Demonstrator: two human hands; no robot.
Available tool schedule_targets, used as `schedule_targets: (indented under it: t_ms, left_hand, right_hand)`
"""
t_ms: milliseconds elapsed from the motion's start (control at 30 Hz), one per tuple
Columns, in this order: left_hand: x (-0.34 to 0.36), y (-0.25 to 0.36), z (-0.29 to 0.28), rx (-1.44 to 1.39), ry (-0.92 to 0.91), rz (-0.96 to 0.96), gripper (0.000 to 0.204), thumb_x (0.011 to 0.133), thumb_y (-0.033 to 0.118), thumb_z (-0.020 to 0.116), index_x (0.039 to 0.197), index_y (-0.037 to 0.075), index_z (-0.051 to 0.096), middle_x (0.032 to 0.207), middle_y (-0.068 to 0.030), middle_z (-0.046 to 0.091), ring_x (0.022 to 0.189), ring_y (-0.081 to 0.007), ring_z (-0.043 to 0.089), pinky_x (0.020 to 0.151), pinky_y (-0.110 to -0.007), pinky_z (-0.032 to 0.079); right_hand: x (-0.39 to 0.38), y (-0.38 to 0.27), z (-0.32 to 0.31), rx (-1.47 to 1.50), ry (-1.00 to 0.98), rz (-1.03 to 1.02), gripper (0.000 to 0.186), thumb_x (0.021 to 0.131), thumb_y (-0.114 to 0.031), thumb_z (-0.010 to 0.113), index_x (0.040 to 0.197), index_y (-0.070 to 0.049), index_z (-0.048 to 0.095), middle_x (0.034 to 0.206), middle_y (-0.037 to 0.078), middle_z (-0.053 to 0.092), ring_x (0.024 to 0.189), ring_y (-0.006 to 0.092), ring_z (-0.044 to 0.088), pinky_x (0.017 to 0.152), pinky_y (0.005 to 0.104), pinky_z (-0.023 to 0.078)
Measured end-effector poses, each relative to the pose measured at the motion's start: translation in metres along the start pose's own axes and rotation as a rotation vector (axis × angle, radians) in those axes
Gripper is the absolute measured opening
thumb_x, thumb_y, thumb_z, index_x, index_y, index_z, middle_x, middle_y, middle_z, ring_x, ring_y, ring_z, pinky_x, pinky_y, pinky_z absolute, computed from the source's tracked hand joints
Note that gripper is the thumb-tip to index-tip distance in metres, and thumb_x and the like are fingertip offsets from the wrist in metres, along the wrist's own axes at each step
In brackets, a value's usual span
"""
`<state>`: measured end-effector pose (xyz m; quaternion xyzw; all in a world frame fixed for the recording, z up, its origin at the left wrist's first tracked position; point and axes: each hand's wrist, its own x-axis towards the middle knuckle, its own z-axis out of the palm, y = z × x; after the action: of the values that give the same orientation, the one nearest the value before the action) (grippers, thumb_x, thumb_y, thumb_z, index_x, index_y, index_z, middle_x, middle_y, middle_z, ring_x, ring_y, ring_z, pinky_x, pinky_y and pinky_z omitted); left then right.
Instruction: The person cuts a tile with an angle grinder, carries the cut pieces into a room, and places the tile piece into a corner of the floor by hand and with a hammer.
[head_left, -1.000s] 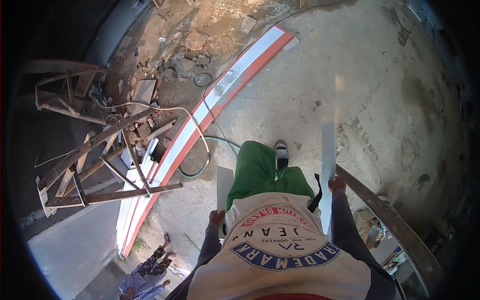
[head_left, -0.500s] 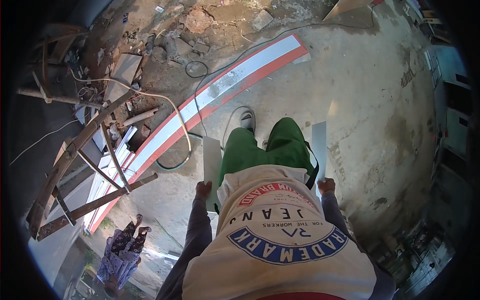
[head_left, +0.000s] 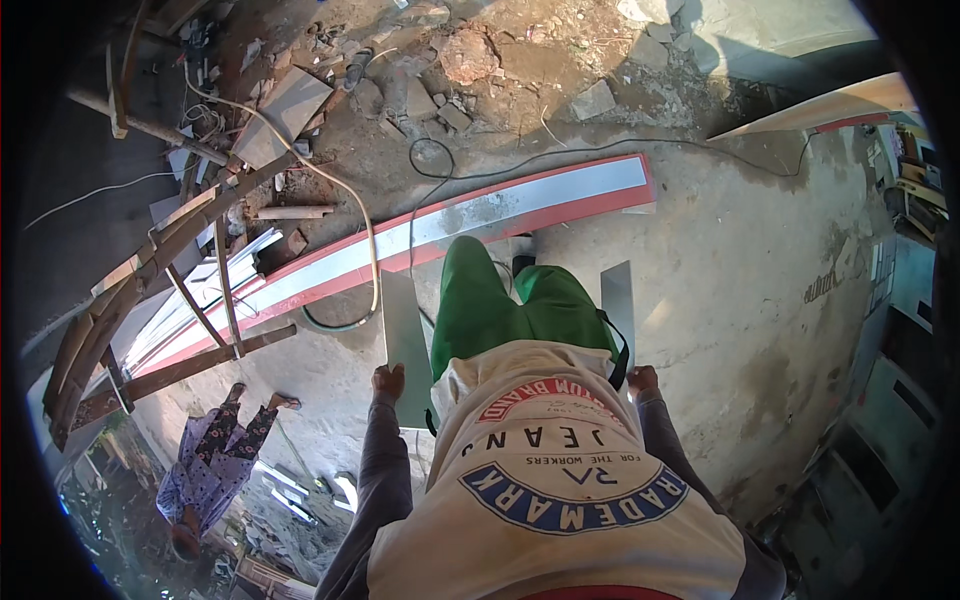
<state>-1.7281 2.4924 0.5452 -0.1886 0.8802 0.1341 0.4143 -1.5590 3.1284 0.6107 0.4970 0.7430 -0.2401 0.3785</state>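
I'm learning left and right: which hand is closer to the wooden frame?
Left. The left hand, gripping the left grey panel, is just right of the wooden frame; the right hand, gripping the right grey panel, is farther off, across the person's body.

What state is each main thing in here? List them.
Left hand, shut on left panel
Left panel, held, looks unbent
Right hand, shut on right panel
Right panel, held, looks unbent
Red-white strip, on ground, smudged
Hose, draped across strip
Black cable, looped

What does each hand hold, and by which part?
Left hand: the left panel, by its outer edge. Right hand: the right panel, by its outer edge.
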Motion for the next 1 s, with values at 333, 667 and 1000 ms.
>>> schedule_targets:
  t_ms: [333, 667, 1000]
  left_hand:
    - [0.025, 0.058, 0.014, -0.328, -0.071, -0.101, 0.061, 0.087, 0.052, 0.065, 0.1, -0.006, 0.075, 0.102, -0.0308, 0.072, 0.101, -0.0438, 0.07, 0.091, -0.05, 0.055]
    - [0.194, 0.16, -0.072, -0.277, -0.367, -0.36, 0.062, 0.082, 0.043, 0.065, 0.115, -0.01, 0.068, 0.124, -0.0334, 0.065, 0.122, -0.0414, 0.062, 0.105, -0.046, 0.049]
    - [0.359, 0.215, -0.311, -0.353, -0.262, -0.304, 0.063, 0.085, 0.047, 0.066, 0.125, -0.003, 0.066, 0.121, -0.0288, 0.068, 0.113, -0.0413, 0.067, 0.094, -0.048, 0.054]
  right_hand:
    - [0.086, -0.165, -0.137, -0.292, 0.205, -0.243, 0.024, 0.072, -0.026, 0.069, 0.077, -0.002, 0.073, 0.083, 0.024, 0.073, 0.083, 0.0407, 0.072, 0.077, 0.0447, 0.057]
    - [0.167, -0.405, -0.199, -0.699, 0.131, -0.296, 0.044, 0.093, -0.048, 0.057, 0.096, -0.01, 0.079, 0.101, 0.016, 0.076, 0.097, 0.0366, 0.073, 0.088, 0.0453, 0.057]
    - [0.108, -0.672, -0.268, -0.575, 0.229, -0.269, 0.04, 0.084, -0.048, 0.066, 0.086, -0.01, 0.078, 0.087, 0.014, 0.076, 0.086, 0.0353, 0.073, 0.079, 0.0452, 0.058]
